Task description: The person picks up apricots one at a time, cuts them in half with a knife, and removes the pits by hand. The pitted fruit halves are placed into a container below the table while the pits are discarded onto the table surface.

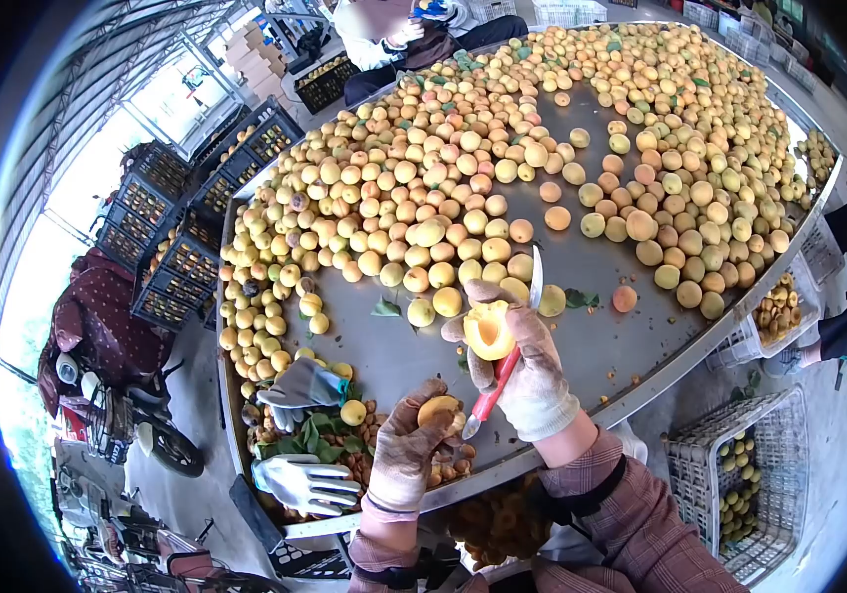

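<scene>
My left hand (pixel 406 447), in a soiled work glove, is closed around an apricot piece (pixel 440 409) near the table's front edge. My right hand (pixel 527 371), gloved too, grips a red-handled knife (pixel 492 395) whose blade points up and away; a small metal scoop-like end shows at the handle's lower tip. The same hand holds a halved apricot (pixel 490 330) with its hollow facing me and no stone visible in it. Whole apricots (pixel 448 300) lie just beyond. Below my hands a pile of cut apricot halves (pixel 503 529) is partly hidden by my sleeves.
A metal table (pixel 542 237) with a raised rim bears a large heap of apricots. Spare gloves (pixel 307 482), leaves and stones lie at its near left corner. Crates (pixel 740 484) stand at right, stacked black crates (pixel 162 217) at left. Other people sit at the far side and right.
</scene>
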Action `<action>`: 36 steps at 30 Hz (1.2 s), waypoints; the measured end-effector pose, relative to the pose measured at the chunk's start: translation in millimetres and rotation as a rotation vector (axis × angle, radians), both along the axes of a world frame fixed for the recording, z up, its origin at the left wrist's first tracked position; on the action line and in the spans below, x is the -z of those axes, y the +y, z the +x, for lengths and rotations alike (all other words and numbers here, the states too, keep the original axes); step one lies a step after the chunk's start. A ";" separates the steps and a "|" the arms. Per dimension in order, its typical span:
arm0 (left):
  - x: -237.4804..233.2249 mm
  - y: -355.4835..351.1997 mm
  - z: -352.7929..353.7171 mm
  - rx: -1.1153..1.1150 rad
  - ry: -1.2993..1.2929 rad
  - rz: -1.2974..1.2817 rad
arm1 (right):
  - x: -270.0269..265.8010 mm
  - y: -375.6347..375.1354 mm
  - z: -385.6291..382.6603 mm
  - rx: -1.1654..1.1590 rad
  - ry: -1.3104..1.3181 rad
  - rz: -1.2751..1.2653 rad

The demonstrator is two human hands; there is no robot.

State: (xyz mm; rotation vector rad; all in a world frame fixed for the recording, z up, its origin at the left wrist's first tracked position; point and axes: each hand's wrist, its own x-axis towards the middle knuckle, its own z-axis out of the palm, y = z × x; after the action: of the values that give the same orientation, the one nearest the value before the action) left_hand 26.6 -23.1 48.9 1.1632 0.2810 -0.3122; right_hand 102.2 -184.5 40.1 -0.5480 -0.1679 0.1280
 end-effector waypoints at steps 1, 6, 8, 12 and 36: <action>2.7 0.5 -0.2 -0.017 -0.065 0.042 | 3.0 1.0 -0.4 0.000 -0.002 0.001; 20.9 2.8 -6.2 -0.127 -0.021 -0.213 | 9.9 1.5 -3.6 0.050 0.036 0.164; 16.3 -9.1 -4.6 -0.201 0.116 -0.286 | 5.6 1.2 -5.2 0.088 0.077 0.178; 30.1 -3.9 -8.1 -0.102 0.207 -0.298 | 3.4 1.4 -6.8 0.121 -0.018 0.124; -5.6 -19.4 3.7 0.015 0.255 -0.147 | 23.3 11.8 9.2 0.001 0.090 0.324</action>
State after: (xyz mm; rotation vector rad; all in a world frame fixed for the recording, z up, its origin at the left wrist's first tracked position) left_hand 30.4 -42.6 54.5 0.9810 0.4648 -0.4880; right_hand 111.4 -172.8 16.8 -0.2187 -0.0981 0.1212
